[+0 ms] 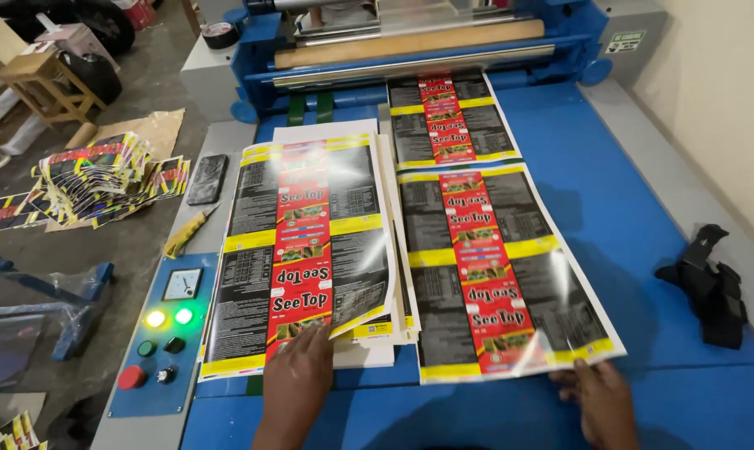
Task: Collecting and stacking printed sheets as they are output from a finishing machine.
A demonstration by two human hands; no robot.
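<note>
A: Where are the hands right now?

B: Left hand (298, 379) lies flat, fingers spread, palm down on the near edge of the stack of printed sheets (306, 250). Not gripping, just pressing. The near right corner of the top sheet curls up just beside it.

A: Right one?

B: Right hand (598, 400) is at the near edge of the laminated sheet (493, 275), fingers open, fingertips touching or just under the right corner. Can't tell if it pinches the film.

A: How does that sheet lie?

B: Long axis runs away from the person, toward the laminating machine (410, 42) at the far end of the blue tabletop (643, 183). It's one glossy run; a further printed panel (448, 121) sits right at the rollers. Slight tilt, the near end swings right.

A: So which hand is nearer to it?

B: The right, clearly. The left is on the stack, which lies just to the left, parallel, with its right edge touching or overlapping the laminated sheet's left edge.

A: Anything else around?

B: Control panel (164, 333) left of the stack, two lamps lit. A phone (207, 178) and a yellow knife (185, 233) beyond it. Black cloth (710, 283) well off to the right. Loose printed pieces (93, 179) on the floor.
</note>
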